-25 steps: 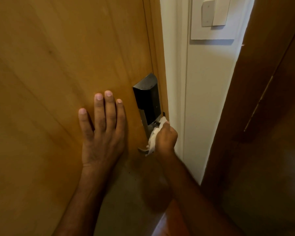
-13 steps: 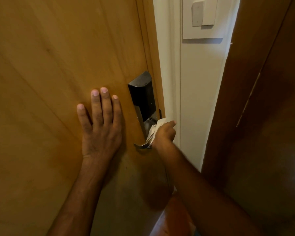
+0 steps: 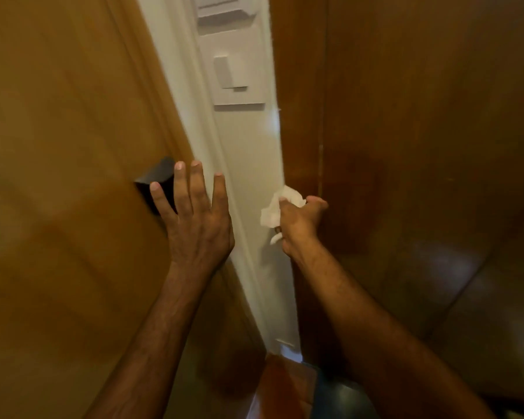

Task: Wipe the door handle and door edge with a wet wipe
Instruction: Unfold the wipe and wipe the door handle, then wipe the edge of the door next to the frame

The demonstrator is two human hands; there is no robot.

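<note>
Since half a second ago the right hand (image 3: 300,228) has come away from the lever and now hangs in front of the white wall strip (image 3: 254,152), near the edge of the dark brown wooden panel (image 3: 406,146) on its right. It is curled closed around the crumpled white wet wipe (image 3: 274,211), which bulges out to the left of the knuckles and above them; a small tail of it pokes out below the fist. The thumb points right, toward the dark panel, though the blur makes it hard to say whether it touches the wood.

Left of that fist, the left hand (image 3: 194,225) has shifted too: it is spread open with fingers straight and holds nothing, its palm over the right edge of the light brown wooden door (image 3: 58,176). Whether the palm presses the door or floats just off it cannot be told. Its little and ring fingers cover part of the black rectangular lock housing (image 3: 156,179), which peeks out just left of the fingertips. The metal lever is hidden behind this hand.

Above both hands, on the white strip, sits a white wall switch plate (image 3: 236,77). Below the right forearm a patch of reddish wooden floor (image 3: 282,385) shows.
</note>
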